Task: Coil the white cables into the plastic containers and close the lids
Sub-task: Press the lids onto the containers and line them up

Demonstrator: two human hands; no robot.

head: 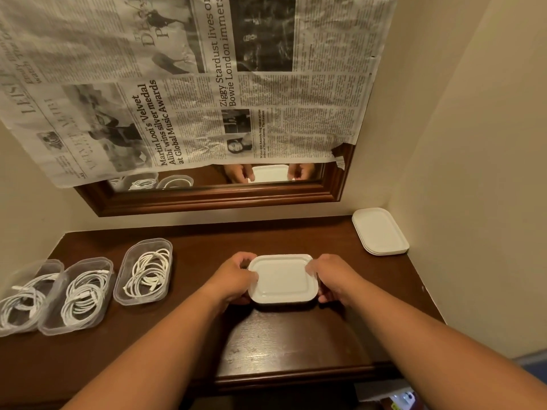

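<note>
Sheets of newspaper hang over the wall and most of the mirror, turned sideways. Their readable headlines say "Martin Looi's 'Velvet Alibi' wins silver medal at Global Music Awards" and "Ziggy Stardust lives on", with "Bowie London immers" cut off at the top edge. The smaller print is too fine to read. Below them the dark wooden bench fills the corner. The uncovered strip of the wood-framed mirror above it reflects the hands and some containers. On the left of the bench three clear plastic containers stand open in a row: the nearest to the middle, the middle one and the outermost. Each holds coiled white cables. A stack of white lids lies in the far right corner against the wall. At the middle of the bench lies a white lid; what is under it cannot be seen. The left hand grips its left side and the right hand its right side. The left fingers are curled round the far left corner. The right fingers are curled round the far right corner, and both thumbs press on the lid's rim.
</note>
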